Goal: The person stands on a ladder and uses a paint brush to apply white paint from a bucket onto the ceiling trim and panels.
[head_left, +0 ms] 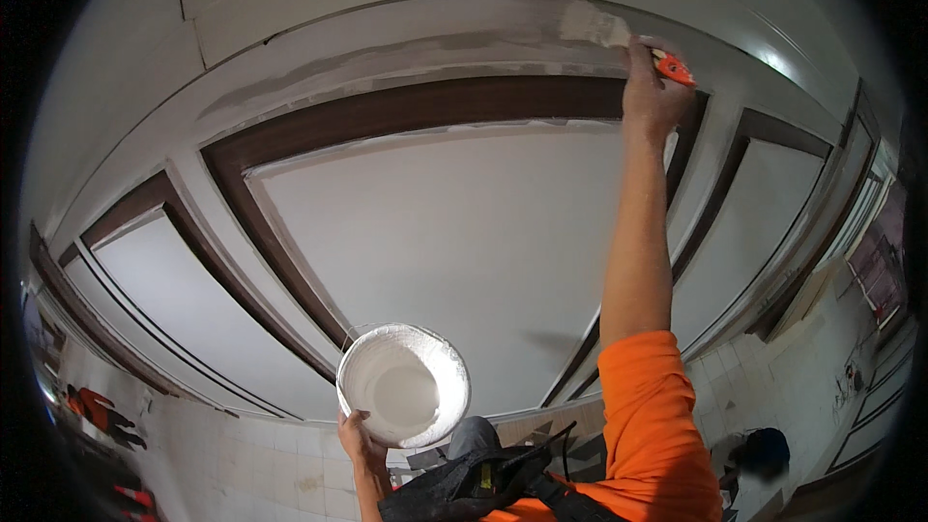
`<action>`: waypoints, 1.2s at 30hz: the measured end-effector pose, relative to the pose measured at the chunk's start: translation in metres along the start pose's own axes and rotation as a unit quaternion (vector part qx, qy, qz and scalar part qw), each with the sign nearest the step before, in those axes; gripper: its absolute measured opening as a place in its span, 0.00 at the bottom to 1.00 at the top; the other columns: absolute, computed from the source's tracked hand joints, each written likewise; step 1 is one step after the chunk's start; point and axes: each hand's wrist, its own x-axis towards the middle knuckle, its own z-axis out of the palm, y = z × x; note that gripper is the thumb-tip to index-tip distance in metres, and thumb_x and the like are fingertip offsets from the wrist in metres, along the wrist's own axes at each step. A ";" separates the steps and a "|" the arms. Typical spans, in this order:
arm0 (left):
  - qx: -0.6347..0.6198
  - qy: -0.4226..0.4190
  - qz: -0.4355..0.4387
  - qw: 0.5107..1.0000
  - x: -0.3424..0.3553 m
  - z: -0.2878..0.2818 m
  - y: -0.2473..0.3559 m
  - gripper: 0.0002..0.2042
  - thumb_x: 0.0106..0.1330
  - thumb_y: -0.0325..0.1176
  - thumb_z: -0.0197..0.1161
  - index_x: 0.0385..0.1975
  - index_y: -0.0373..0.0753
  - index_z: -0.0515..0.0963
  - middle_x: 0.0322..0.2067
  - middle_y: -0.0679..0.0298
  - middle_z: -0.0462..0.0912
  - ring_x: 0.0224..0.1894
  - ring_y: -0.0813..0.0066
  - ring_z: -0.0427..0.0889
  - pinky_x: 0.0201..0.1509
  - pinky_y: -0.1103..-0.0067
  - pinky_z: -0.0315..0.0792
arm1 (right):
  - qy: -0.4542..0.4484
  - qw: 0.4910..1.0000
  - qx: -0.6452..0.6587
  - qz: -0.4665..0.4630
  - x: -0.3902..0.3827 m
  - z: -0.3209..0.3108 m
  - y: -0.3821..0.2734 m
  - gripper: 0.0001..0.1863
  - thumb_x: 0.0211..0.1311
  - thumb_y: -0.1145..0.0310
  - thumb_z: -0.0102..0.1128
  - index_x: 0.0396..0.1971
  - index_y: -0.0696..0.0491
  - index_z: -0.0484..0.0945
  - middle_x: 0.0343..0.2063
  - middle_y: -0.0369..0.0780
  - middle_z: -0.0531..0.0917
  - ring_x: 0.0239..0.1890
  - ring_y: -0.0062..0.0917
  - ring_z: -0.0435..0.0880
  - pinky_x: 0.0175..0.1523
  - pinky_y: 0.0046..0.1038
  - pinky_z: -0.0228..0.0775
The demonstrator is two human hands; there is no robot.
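Observation:
My right hand (pixel 655 97) is stretched up to the upper right, its fingers closed round a paintbrush with an orange handle (pixel 675 69). The brush's pale bristles lie against the top band of the panelled wall (pixel 522 14), beside a cream-white patch of paint (pixel 585 23). Lower down, my left hand (pixel 358 440) grips the side of a white bucket (pixel 452 377), thumb at the rim. White paint (pixel 401 398) shows inside the bucket, and its walls are coated with it.
Dark brown moulding (pixel 406 111) frames a large white panel (pixel 445 232), with narrower framed panels at either side. Below lies a tiled floor (pixel 261 469). A person in orange (pixel 97 411) is at the far lower left, and a dark-headed person (pixel 764 452) is at the lower right.

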 end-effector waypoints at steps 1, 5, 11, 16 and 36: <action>0.002 0.000 -0.001 1.000 0.000 -0.002 0.001 0.32 0.49 0.24 0.52 0.61 0.32 0.68 0.52 0.50 0.77 0.54 0.48 0.78 0.62 0.55 0.72 | 0.001 1.000 -0.001 0.002 0.000 -0.005 -0.002 0.04 0.61 0.76 0.69 0.34 0.57 0.84 0.33 0.37 0.87 0.37 0.21 0.85 0.49 0.26 0.77; 0.000 -0.019 -0.015 1.000 0.011 0.003 -0.001 0.30 0.50 0.24 0.52 0.59 0.31 0.68 0.51 0.50 0.77 0.54 0.48 0.78 0.60 0.54 0.76 | 0.055 0.959 -0.140 -0.239 0.012 -0.018 0.002 0.07 0.54 0.81 0.68 0.30 0.51 0.83 0.30 0.38 0.85 0.35 0.29 0.85 0.46 0.29 0.78; -0.008 -0.026 -0.022 0.999 0.022 -0.013 -0.008 0.28 0.51 0.25 0.52 0.57 0.31 0.67 0.51 0.49 0.76 0.54 0.46 0.78 0.58 0.52 0.78 | -0.078 0.896 -0.228 -0.373 -0.073 0.065 -0.011 0.16 0.40 0.82 0.69 0.30 0.45 0.82 0.40 0.37 0.81 0.44 0.38 0.81 0.43 0.38 0.78; -0.008 -0.033 -0.029 0.999 0.018 0.001 0.000 0.28 0.51 0.24 0.52 0.57 0.32 0.67 0.52 0.48 0.75 0.53 0.46 0.78 0.59 0.51 0.78 | -0.179 0.908 -0.110 -0.364 -0.113 0.100 -0.020 0.16 0.44 0.84 0.67 0.31 0.46 0.82 0.38 0.34 0.81 0.44 0.35 0.82 0.43 0.35 0.78; 0.007 -0.022 -0.018 1.000 0.012 -0.002 -0.002 0.26 0.53 0.25 0.50 0.56 0.33 0.68 0.51 0.49 0.75 0.53 0.47 0.78 0.57 0.49 0.79 | -0.185 0.897 -0.116 -0.385 -0.106 0.109 -0.027 0.15 0.42 0.84 0.70 0.26 0.47 0.78 0.41 0.35 0.82 0.43 0.33 0.82 0.49 0.38 0.75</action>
